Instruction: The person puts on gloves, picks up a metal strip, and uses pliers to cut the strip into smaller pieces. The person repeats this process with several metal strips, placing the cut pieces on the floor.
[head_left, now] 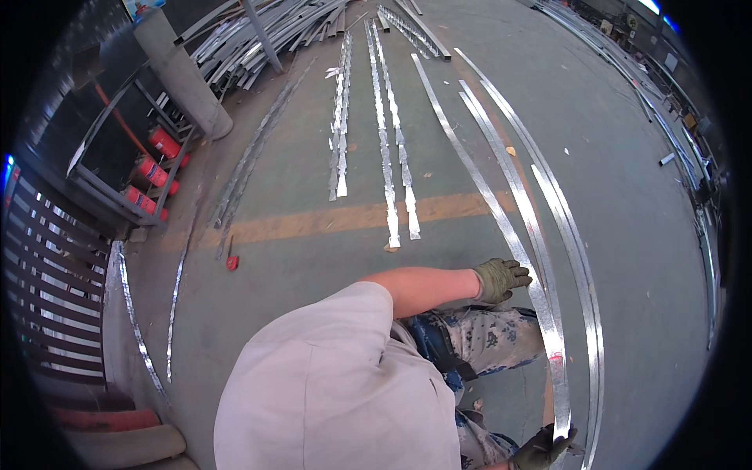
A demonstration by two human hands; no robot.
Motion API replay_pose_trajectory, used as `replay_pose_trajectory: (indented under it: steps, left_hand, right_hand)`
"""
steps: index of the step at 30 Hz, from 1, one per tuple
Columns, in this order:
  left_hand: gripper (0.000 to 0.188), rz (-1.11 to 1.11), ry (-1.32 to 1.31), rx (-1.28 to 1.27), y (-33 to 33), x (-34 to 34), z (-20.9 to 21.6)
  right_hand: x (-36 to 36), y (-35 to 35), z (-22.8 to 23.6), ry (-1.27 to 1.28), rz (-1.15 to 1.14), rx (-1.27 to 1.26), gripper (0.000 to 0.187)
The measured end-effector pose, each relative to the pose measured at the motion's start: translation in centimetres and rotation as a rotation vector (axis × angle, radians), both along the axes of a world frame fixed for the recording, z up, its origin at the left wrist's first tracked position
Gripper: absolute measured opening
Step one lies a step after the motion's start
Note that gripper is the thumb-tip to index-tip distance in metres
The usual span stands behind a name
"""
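Observation:
My left hand [501, 280], in an olive work glove, reaches across to the right with its fingers stretched out. Its fingertips are at the edge of a long, flat, shiny metal strip [501, 221] on the floor. My right hand [542, 450], gloved too and partly cut off by the lower edge, is closed round the near end of that strip. A small red mark [556, 358] shows across the strip near this end. Beside it run more long metal strips [523, 200]. My bent leg, in patterned trousers [495, 338], is close to the strip.
Jagged-edged metal strips [385, 133] lie further ahead on the floor. A red tape measure [232, 263] is at the left. Red fire extinguishers [157, 171] stand in a rack beside a column [184, 78]. Metal profiles [243, 43] are heaped at the back; more lie along the right [666, 117].

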State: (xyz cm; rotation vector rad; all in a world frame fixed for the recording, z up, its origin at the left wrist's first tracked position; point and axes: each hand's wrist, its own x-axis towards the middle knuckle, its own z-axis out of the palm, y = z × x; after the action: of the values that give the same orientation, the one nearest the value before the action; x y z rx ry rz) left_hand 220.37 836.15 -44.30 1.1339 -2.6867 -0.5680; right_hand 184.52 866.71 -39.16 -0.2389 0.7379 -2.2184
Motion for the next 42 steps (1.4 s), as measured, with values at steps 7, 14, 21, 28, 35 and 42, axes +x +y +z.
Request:
replay_pose_trajectory:
  steps: [7,14,21,28,35,42]
  left_hand:
    - [0.065,0.072,0.188,0.043,1.0,0.6,0.8]
    - [0.057,0.077,0.395,0.168,2.4,0.0,3.4]
    - [0.045,0.002,0.577,0.048,3.5,-2.6,4.2]
    - [0.038,-0.128,0.682,0.045,4.7,-5.8,5.4]
    - [0.033,-0.256,0.627,0.154,5.3,-8.3,7.8]
    - [0.032,-0.285,0.593,0.166,6.1,-9.3,7.6]
  right_hand:
    - [-0.6,-1.4,2.0,-0.062,0.163,-0.033,0.025]
    - [-10.5,-1.5,-5.4,0.356,0.155,0.091,0.039]
    - [-7.4,-3.7,-1.8,0.606,0.035,0.143,0.043]
    - [-9.3,-2.1,-7.1,0.391,0.065,0.180,0.040]
    - [-12.0,-0.8,-10.6,0.095,0.321,0.154,0.042]
    - [-10.0,-1.5,-10.7,0.178,0.125,0.300,0.039]
